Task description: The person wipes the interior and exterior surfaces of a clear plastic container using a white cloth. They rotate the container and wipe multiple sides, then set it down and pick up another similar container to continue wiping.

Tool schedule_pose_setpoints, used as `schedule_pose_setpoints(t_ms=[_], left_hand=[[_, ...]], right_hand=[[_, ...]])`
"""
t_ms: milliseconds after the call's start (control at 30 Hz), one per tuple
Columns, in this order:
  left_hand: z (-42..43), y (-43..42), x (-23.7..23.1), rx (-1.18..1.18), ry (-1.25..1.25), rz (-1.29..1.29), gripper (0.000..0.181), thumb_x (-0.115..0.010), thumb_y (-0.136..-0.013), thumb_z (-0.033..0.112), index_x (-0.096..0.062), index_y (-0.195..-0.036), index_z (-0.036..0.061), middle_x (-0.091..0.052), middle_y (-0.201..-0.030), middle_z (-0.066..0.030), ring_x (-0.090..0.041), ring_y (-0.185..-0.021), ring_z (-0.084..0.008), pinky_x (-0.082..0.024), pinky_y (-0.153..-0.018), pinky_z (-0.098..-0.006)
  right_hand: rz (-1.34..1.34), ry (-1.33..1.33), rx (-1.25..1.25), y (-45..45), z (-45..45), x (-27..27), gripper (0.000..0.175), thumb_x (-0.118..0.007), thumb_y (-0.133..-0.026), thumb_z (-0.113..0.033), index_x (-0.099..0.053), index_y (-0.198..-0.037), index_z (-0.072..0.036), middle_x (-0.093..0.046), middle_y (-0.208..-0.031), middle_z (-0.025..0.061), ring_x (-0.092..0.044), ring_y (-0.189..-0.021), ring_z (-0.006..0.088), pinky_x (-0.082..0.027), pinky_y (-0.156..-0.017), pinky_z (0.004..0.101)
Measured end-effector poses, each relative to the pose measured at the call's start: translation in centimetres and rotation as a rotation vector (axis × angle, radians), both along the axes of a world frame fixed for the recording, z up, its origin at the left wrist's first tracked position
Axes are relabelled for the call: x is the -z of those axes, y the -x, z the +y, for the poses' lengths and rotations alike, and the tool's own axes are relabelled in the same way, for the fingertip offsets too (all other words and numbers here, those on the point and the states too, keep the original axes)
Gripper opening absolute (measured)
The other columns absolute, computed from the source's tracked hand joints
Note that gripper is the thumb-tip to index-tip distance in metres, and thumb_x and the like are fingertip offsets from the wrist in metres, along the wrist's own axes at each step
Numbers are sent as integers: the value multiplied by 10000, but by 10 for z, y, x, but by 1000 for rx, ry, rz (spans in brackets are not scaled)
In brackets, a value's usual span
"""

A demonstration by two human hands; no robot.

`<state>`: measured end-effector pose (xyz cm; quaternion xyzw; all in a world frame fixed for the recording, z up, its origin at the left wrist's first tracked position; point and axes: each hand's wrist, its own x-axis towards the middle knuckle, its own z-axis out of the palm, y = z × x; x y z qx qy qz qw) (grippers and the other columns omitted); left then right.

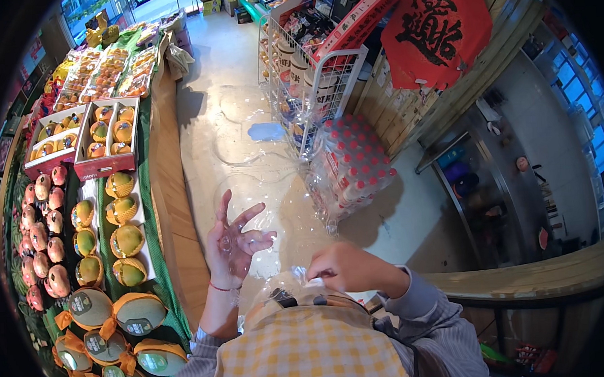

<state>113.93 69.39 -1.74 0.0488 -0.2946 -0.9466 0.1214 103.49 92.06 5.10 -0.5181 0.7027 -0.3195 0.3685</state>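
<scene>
Large, clear plastic packaging [247, 158] with curved outlines and bright glints spreads before me; its full shape is hard to make out. My left hand [234, 252], with a red cord at the wrist, is raised with palm up and fingers apart. Glints of the plastic lie across its palm and fingertips, and no grip shows. My right hand [338, 268] is closed, thumb and finger pinching a crumpled whitish-clear piece of plastic [313, 282] close to my chest. Below the hands is a yellow-and-white checked apron [309, 345].
On the left, a fruit stand [170, 234] bears mangoes [127, 241], netted melons [90, 306] and boxed fruit [105, 131]. At right are shrink-wrapped bottles [354, 161], a white wire rack [328, 86] and a wooden counter [518, 282]. Tiled floor [215, 56] runs between.
</scene>
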Motion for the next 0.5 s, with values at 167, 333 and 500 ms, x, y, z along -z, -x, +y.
schedule_pose_setpoints(t_ms=[167,333,500], left_hand=[[-5,0,-12,-36,87,47,655,-426,-958,451,-160,-1528,270,-433,-1385,-293,-696,-896,-395,-593,-786,-494],[-8,-4,-7,-14,106,6,684,-454,-945,444,-153,-1531,261,-441,-1367,-301,-697,-892,-396,-594,-774,-497],[-1,-9,-9,1,180,-36,697,-439,-936,442,-162,-1533,211,-459,-1346,-301,-706,-830,-377,-604,-744,-465]], right_hand=[[143,499,350,-6,-8,8,270,-636,-716,52,-689,-971,-20,-633,-934,134,-607,-810,283,-497,-710,345],[342,304,-36,-7,-7,21,283,-637,-701,45,-688,-966,-42,-644,-950,126,-587,-899,320,-495,-774,378],[318,511,282,18,-2,-23,283,-644,-687,18,-695,-959,-43,-654,-1033,110,-590,-1003,309,-489,-838,386]])
